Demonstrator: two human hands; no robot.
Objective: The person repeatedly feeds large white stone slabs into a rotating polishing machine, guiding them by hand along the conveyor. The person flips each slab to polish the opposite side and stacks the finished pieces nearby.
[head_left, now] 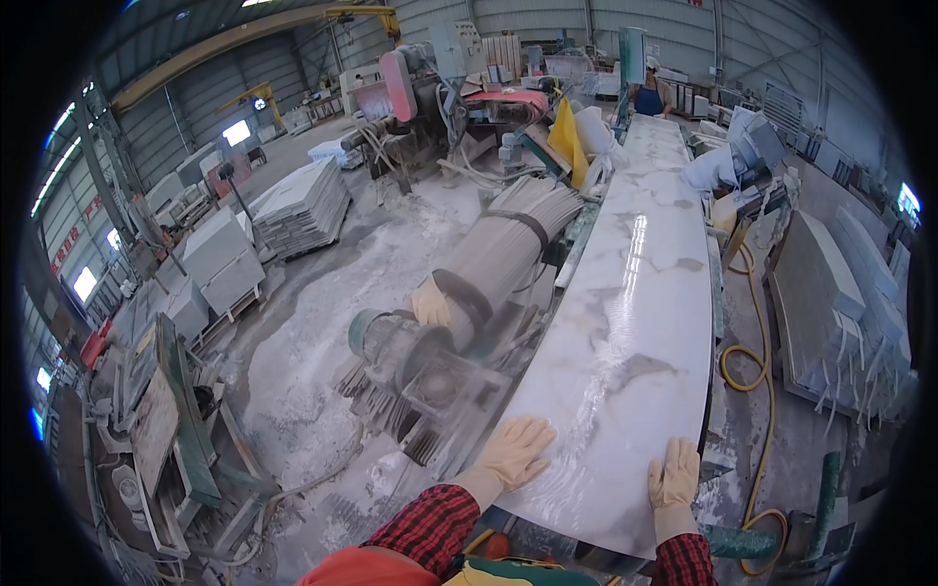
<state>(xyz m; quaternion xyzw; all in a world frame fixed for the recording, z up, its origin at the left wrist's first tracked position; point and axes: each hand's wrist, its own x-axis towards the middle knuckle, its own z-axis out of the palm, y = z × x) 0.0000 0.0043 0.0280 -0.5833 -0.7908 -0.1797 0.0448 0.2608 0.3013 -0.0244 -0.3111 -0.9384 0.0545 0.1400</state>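
Resting left hand [515,455]: fingers [535,430] flat on the white slab [611,322], slightly apart, gripping nothing
Right hand [674,479]: flat-ish too, at the near right edge
Slab: lying flat, running off toward a co-worker [649,96]
Slab status: looks laid out already imo, hands just not off it yet

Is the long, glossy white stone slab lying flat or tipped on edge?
Flat: the slab shows its broad, patchy face upward, with the cream-gloved left hand and right hand resting on it.

gloved hands [515,453] resting on glossy white slab [625,313] | yellow hose [771,420] right | person [650,96] at far end
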